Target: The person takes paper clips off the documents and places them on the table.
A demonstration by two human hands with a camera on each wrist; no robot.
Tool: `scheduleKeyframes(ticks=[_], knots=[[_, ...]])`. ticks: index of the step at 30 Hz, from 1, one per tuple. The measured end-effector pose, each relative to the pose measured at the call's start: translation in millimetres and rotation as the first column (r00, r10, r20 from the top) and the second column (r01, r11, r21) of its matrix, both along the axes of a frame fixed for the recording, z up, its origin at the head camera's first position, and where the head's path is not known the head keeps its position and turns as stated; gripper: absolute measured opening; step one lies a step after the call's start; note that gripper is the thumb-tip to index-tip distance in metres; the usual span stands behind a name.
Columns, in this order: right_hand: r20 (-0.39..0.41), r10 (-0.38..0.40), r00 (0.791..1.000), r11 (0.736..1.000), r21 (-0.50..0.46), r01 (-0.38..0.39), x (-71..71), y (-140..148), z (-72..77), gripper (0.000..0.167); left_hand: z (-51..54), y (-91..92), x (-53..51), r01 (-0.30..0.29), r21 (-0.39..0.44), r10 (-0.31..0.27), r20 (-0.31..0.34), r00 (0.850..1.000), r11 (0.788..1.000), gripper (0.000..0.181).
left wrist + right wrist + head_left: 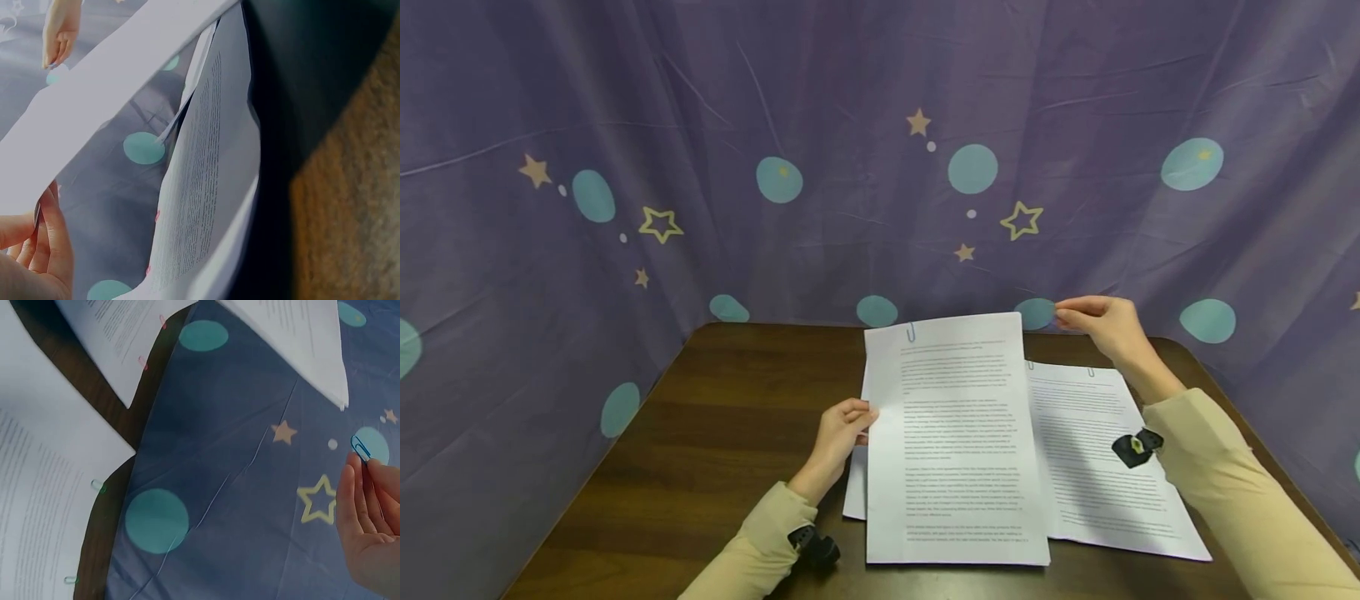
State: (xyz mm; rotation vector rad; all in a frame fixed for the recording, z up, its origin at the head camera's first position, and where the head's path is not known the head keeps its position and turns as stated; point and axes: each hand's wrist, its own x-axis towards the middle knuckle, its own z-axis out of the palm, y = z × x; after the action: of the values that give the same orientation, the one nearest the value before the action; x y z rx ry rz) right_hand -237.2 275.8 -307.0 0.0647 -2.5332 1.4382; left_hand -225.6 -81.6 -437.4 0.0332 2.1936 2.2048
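One blue paper clip (360, 449) sits pinched in your right hand (1102, 323), near the top-right corner of the raised printed stack (958, 450); your left hand (838, 432) grips that stack's left edge, and another blue clip (912, 332) sits at its top.

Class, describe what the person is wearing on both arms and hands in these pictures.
The left hand and right hand wear no gloves. The left sleeve and right sleeve are long and cream-beige. A small black device sits at the left wrist; another black device, with a yellow-green mark, sits at the right.
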Motion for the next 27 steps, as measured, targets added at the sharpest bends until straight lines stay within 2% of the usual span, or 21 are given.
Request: scheduleKeyframes(ticks=[7,11,14,17,21,23,27], knots=[[-0.009,0.015,1.0,0.995,-0.103,-0.016,8.1,21,-9.9,0.042,-0.1,-3.5,0.1,-0.003,-0.011,0.003,-0.003,1.0,1.0,0.016],[-0.002,0.018,1.0,0.992,-0.124,-0.018,14.6,33,-16.1,0.039,-0.3,-4.8,0.4,-0.003,-0.006,0.003,-0.003,1.0,1.0,0.015],[0.005,0.015,1.0,0.988,-0.157,-0.014,18.4,43,-22.4,0.03,-0.4,-5.4,0.8,-0.004,0.003,0.004,-0.005,1.0,1.0,0.015],[-0.001,0.02,1.0,0.974,-0.224,-0.019,22.0,50,-28.0,0.014,-0.8,-5.9,1.3,-0.005,0.007,0.005,-0.004,1.0,1.0,0.016],[0.001,0.027,1.0,0.96,-0.281,-0.025,28.3,61,-36.2,0.011,-1.2,-6.8,2.3,-0.004,0.004,0.004,-0.005,1.0,1.0,0.018],[0.005,0.051,0.999,0.953,-0.298,-0.048,26.3,74,-48.0,0.009,-1.2,-7.1,2.9,-0.003,0.008,0.003,-0.002,1.0,1.0,0.018],[0.011,0.073,0.997,0.932,-0.357,-0.065,-0.6,127,-105.7,0.019,0.6,-7.7,4.3,0.004,0.024,-0.005,0.009,1.0,1.0,0.018]])
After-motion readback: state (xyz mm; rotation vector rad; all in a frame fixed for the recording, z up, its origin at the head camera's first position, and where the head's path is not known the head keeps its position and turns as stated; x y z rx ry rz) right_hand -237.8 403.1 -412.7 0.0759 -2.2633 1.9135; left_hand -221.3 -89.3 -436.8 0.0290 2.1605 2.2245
